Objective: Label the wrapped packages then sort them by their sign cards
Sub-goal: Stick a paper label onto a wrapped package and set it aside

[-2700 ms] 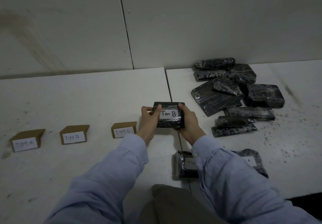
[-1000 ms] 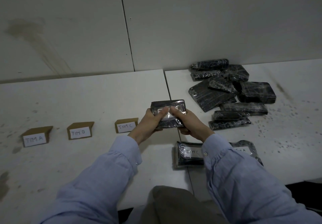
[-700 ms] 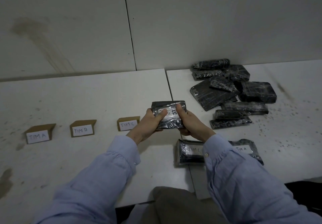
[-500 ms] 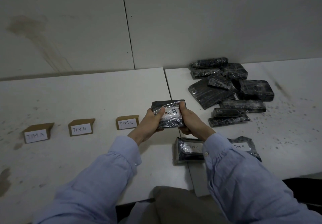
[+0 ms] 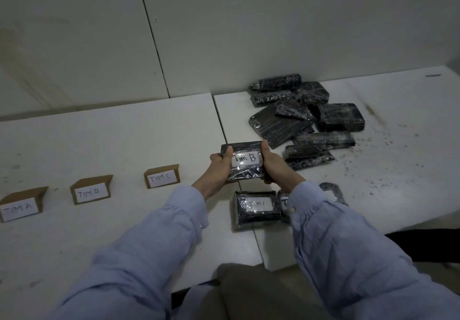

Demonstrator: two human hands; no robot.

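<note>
I hold the B package [image 5: 245,170] in both hands just above the counter [image 5: 124,133], over the seam at its middle; I cannot tell whether its underside touches the surface. My left hand [image 5: 220,167] grasps the left end, thumb laid on the top face. My right hand [image 5: 273,167] grasps the right end, thumb up along that edge. Between my thumbs the white label [image 5: 245,159] faces me and reads "Tim B". At 6 o'clock from it the C package [image 5: 256,206] lies flat on the counter, label up. Just beside that, at 3 o'clock, a third package [image 5: 332,191] is mostly hidden by my right sleeve [image 5: 348,245]. At 1 o'clock from my hands sits the pile [image 5: 303,123] of black wrapped packages, overlapping one another, close to the wall. At 9 o'clock stand three brown cards in a row, each apart from the next: card C [image 5: 162,176] nearest, then card B [image 5: 90,190], then card A [image 5: 21,205] at the far left.
</note>
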